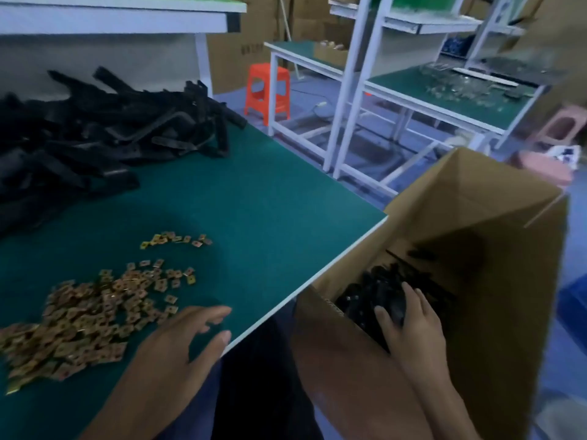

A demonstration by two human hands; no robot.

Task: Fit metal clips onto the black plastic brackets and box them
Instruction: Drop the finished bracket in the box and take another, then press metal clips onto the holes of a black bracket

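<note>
the left hand (181, 341) hovers low over the near edge of the green table (254, 201), fingers spread and relaxed, holding nothing. just left of it lies a loose heap of brass-coloured metal clips (85, 315). at the far left of the table sits a tangled pile of brackets (104, 122). the right hand (409, 319) is down inside the open cardboard box (495, 281) beside the table's right edge, thumb and fingers curled round what looks like a black bracket (397, 308), though blur makes this uncertain. it lies on top of the boxed brackets (368, 290). an orange stool (268, 90) stands beyond.
</note>
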